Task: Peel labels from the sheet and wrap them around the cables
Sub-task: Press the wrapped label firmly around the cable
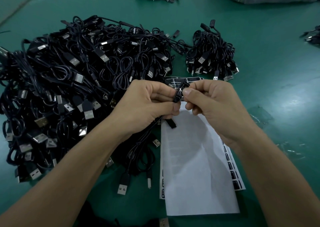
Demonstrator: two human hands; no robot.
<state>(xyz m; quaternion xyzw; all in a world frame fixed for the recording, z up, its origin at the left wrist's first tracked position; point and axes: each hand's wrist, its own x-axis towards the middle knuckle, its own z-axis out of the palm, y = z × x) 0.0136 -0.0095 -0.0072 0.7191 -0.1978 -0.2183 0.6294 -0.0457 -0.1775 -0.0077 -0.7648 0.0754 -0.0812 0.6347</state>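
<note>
Label (pixel 179 92): black film with white print, held above the table between both hands and partly wrapped around the inline module of one cable (pixel 138 150). The print is too small to read in full.

Left hand (pixel 147 105): fingers curled, pinching the module from the left. The cable hangs below this hand and ends in a USB plug (pixel 122 187) lying on the green mat (pixel 277 62).

Right hand (pixel 213 102): thumb and forefinger closed on the label's free side, with the thumb tip (pixel 187 93) pressed against the printed face. The other fingers are curled underneath.

Label sheet (pixel 195 166): lies flat on the mat directly below the hands. Rows of black labels show along its right edge.

Handling, as judged:
- The label is probably thin, light and limp, with adhesive on one side. It would crease or stick to itself if allowed to fold, so hold it by the edges and keep it taut.
- The module appears rigid and small. Grip it at its ends, leaving the wrap area clear.
- The cable is flexible and light, and its hanging length may twist the module.

A large heap of unsorted cables (pixel 69 79) lies to the left. A smaller pile (pixel 211 57) lies beyond the sheet.
</note>
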